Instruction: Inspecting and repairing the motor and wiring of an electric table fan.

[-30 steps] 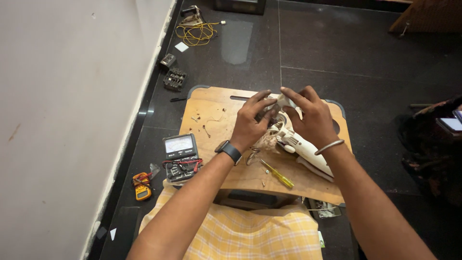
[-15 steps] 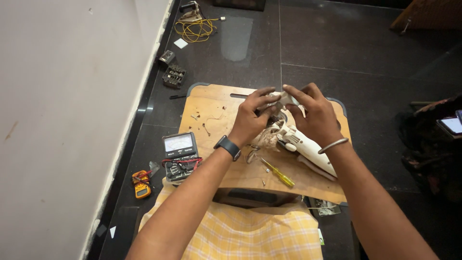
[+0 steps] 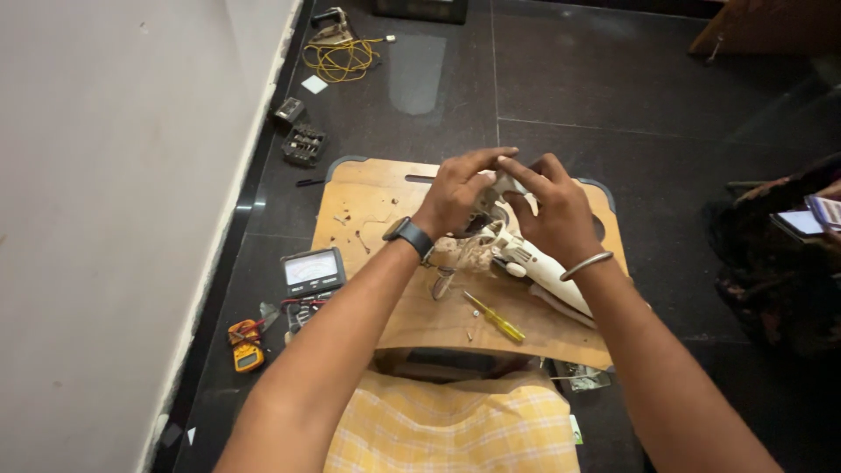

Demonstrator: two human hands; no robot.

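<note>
A white handheld appliance (image 3: 536, 265) lies on a small wooden table (image 3: 377, 201), its opened metal end under my fingers. My left hand (image 3: 457, 194), with a dark watch on the wrist, grips that end from the left. My right hand (image 3: 552, 208), with a metal bangle on the wrist, holds it from the right, and the fingertips of both hands meet above it. What the fingers pinch is hidden. A yellow-handled screwdriver (image 3: 496, 319) lies on the wood near me, and several small screws (image 3: 359, 235) lie scattered to the left.
An analog multimeter (image 3: 312, 271) and a small yellow meter (image 3: 244, 351) sit on the dark tiled floor at the left. A white wall (image 3: 105, 193) runs along the left. Yellow cable (image 3: 343, 56) lies far back. Another person holding a phone (image 3: 815, 219) sits at the right edge.
Both hands have shifted slightly on the appliance's open end, with the fingertips drawn closer together above it. The appliance stays in place on the table.
</note>
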